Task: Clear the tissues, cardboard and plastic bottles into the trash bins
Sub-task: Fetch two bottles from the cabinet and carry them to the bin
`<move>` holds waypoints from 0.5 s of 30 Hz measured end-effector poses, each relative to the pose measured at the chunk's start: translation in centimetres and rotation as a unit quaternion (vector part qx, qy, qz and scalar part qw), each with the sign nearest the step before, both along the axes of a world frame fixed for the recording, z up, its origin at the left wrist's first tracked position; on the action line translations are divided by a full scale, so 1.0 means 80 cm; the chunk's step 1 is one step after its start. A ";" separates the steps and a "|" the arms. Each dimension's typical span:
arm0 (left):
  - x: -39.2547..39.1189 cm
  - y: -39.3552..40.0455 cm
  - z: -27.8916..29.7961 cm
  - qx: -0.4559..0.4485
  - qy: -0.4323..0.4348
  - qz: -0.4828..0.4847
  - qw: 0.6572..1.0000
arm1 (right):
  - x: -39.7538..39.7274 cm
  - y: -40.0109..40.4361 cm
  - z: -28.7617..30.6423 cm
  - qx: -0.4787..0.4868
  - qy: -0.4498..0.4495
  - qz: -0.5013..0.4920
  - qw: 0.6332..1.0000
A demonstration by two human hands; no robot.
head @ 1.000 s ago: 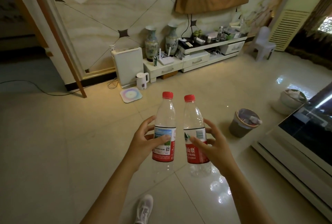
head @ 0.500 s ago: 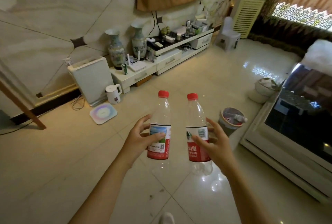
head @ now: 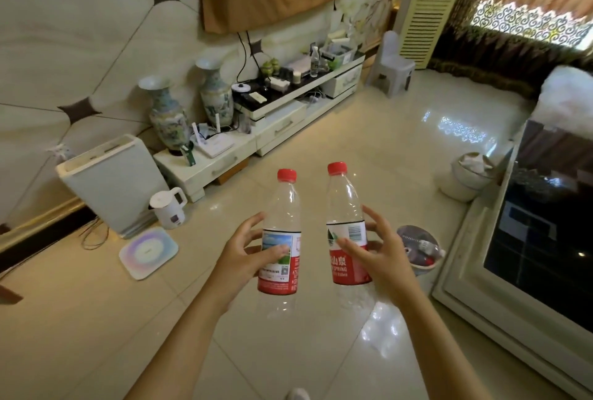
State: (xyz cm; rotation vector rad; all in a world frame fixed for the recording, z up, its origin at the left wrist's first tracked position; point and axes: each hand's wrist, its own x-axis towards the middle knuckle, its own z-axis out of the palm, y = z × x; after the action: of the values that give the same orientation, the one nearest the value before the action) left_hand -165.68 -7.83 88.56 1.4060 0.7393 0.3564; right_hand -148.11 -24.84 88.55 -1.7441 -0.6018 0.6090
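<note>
Both hands are raised in front of the person, each holding one clear plastic bottle upright by its label band. The left hand [head: 244, 256] grips the left bottle [head: 281, 239], thumb across the front of the label and fingers curled round behind. The right hand [head: 380, 252] grips the right bottle [head: 346, 226] in the same way, with the upper fingers spread loosely off the plastic. Both bottles carry red caps and appear empty; they stand side by side, apart, not touching.

On the tiled floor [head: 96, 319] to the right, a dark trash bin [head: 418, 247] sits just beside the glass-topped worktop [head: 545, 223] and already contains a bottle. A white trash bin [head: 465, 176] stands further back, holding crumpled tissue. A white kettle [head: 168, 208] stands on the floor at left.
</note>
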 end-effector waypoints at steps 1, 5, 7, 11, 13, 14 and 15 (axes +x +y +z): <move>0.018 0.013 0.001 0.004 -0.001 0.001 1.000 | 0.019 0.013 0.004 0.004 -0.003 -0.003 1.000; 0.089 0.059 0.001 0.000 -0.007 0.012 1.000 | 0.084 0.051 0.007 0.010 -0.010 -0.030 0.999; 0.127 0.080 0.001 0.000 -0.004 0.004 1.000 | 0.113 0.066 0.005 0.007 -0.008 -0.041 0.999; 0.209 0.124 -0.008 -0.012 -0.016 -0.029 0.999 | 0.173 0.099 -0.007 -0.008 -0.004 -0.068 0.998; 0.252 0.147 -0.013 -0.022 -0.021 -0.048 0.998 | 0.203 0.116 -0.012 -0.010 -0.001 -0.088 0.996; 0.274 0.160 -0.015 -0.028 -0.021 -0.058 0.998 | 0.219 0.125 -0.013 -0.007 0.003 -0.103 0.995; 0.296 0.173 -0.017 -0.034 -0.021 -0.069 0.997 | 0.234 0.134 -0.012 -0.005 0.009 -0.118 0.993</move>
State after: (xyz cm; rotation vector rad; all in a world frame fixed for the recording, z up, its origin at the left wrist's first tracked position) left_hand -142.03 6.01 87.19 1.3728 0.6102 0.2496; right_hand -129.38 -14.10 87.59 -1.7855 -0.3722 0.4628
